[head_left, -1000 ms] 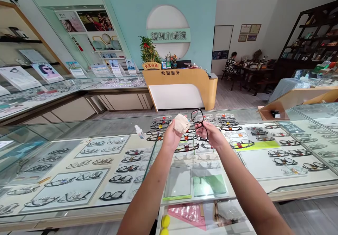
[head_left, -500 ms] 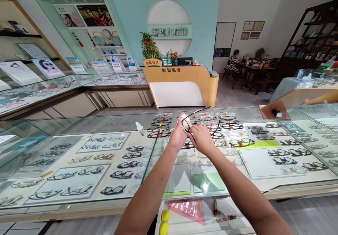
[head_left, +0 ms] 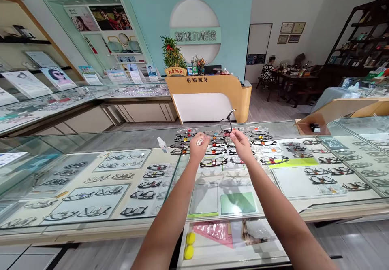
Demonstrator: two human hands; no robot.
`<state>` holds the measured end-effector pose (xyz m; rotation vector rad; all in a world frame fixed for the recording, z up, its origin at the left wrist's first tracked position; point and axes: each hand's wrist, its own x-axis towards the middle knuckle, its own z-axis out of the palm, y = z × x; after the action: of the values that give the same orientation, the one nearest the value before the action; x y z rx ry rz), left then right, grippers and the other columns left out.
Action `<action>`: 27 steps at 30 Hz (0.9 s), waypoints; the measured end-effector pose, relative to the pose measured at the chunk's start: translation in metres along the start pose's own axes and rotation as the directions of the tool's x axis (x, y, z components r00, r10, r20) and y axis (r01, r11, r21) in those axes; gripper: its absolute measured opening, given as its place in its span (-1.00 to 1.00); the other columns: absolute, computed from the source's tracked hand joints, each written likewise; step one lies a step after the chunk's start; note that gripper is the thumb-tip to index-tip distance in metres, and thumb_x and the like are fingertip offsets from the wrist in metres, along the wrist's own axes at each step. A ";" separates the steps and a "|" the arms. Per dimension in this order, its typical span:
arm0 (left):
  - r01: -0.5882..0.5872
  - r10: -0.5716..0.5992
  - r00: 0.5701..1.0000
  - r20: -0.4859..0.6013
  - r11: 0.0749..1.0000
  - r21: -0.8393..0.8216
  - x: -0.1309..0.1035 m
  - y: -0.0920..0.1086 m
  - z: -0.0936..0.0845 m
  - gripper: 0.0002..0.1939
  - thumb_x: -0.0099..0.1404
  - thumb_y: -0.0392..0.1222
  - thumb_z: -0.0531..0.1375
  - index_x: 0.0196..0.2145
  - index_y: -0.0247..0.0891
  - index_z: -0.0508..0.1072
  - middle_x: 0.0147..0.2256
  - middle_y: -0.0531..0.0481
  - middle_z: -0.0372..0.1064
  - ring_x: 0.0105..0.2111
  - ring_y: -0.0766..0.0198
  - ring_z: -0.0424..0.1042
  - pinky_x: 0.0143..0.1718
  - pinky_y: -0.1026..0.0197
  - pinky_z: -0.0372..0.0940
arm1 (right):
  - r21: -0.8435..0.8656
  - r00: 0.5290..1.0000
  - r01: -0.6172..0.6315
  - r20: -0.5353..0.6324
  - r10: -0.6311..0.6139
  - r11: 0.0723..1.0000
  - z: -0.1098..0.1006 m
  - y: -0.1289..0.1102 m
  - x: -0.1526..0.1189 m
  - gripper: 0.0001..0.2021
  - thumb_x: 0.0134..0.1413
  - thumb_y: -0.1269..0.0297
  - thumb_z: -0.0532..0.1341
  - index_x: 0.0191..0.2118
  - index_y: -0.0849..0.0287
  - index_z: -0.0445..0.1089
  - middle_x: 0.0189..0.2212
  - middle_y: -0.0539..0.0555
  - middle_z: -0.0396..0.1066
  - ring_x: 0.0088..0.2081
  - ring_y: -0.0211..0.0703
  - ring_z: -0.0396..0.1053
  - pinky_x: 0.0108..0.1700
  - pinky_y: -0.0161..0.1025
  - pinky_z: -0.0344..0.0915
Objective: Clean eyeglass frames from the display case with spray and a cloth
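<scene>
Dark-framed eyeglasses (head_left: 226,124) are raised above the glass counter, pinched in my right hand (head_left: 241,143); one lens rim and a temple stick up over the fingers. My left hand (head_left: 199,145) is closed around a crumpled pale cloth (head_left: 199,141), held to the left and apart from the glasses. Below both hands, several rows of eyeglasses (head_left: 213,162) with coloured tags lie on the counter. A small white bottle (head_left: 162,144) stands left of my left hand.
The glass display counter (head_left: 100,229) holds more frames on trays at both sides. Beneath its front edge, an open drawer (head_left: 219,258) contains yellow round cases (head_left: 189,245) and a pink packet (head_left: 214,232). Beyond are a cashier desk (head_left: 203,86) and a seated person (head_left: 268,72).
My hands have parted. The right hand has moved slightly right and up with the glasses, while the left hand has drawn the cloth away from them.
</scene>
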<state>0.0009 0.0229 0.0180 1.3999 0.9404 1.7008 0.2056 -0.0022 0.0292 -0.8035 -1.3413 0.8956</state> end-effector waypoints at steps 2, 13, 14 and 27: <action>-0.129 0.128 0.992 0.017 0.985 0.114 -0.001 0.014 0.004 -0.50 0.22 0.01 0.52 -0.62 -0.16 0.32 -0.32 -0.05 0.43 -0.25 0.15 0.38 -0.08 0.13 0.31 | 0.033 1.000 -0.014 0.006 0.014 0.999 -0.003 -0.014 0.004 -0.45 0.14 -0.44 0.37 -0.29 0.00 0.45 -0.29 0.09 0.57 -0.09 0.09 0.51 0.17 0.01 0.33; -0.795 0.683 0.581 0.444 0.359 0.489 0.031 0.119 0.011 -0.16 0.38 0.28 0.41 0.45 -0.11 0.33 0.32 -0.33 0.48 0.14 -0.11 0.55 0.09 -0.09 0.48 | -0.360 0.931 0.151 0.365 -0.010 0.921 -0.032 -0.155 0.015 -0.59 0.48 -0.13 0.18 -0.25 0.06 0.56 -0.25 0.07 0.57 -0.21 -0.04 0.42 -0.15 -0.15 0.33; -0.805 0.701 0.559 0.443 0.333 0.490 0.032 0.123 0.012 -0.18 0.39 0.27 0.40 0.44 -0.11 0.35 0.28 -0.32 0.52 0.12 -0.10 0.57 0.07 -0.07 0.49 | -0.377 0.930 0.163 0.367 -0.014 0.912 -0.032 -0.163 0.014 -0.58 0.48 -0.13 0.18 -0.26 0.06 0.56 -0.26 0.08 0.57 -0.20 -0.03 0.42 -0.15 -0.14 0.34; -0.846 0.784 0.459 0.419 0.241 0.476 0.019 0.156 0.008 -0.27 0.32 0.13 0.51 0.32 -0.16 0.46 0.11 -0.24 0.63 0.03 -0.03 0.64 0.06 -0.02 0.54 | -0.457 0.924 0.328 0.338 -0.179 0.827 -0.021 -0.177 0.001 -0.72 0.55 0.09 0.18 -0.21 0.06 0.52 -0.26 0.03 0.55 -0.18 -0.09 0.48 -0.07 -0.12 0.35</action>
<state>-0.0072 -0.0322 0.1654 2.8294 0.7677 2.0645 0.2396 -0.0809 0.1851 -0.8827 -1.9363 0.4469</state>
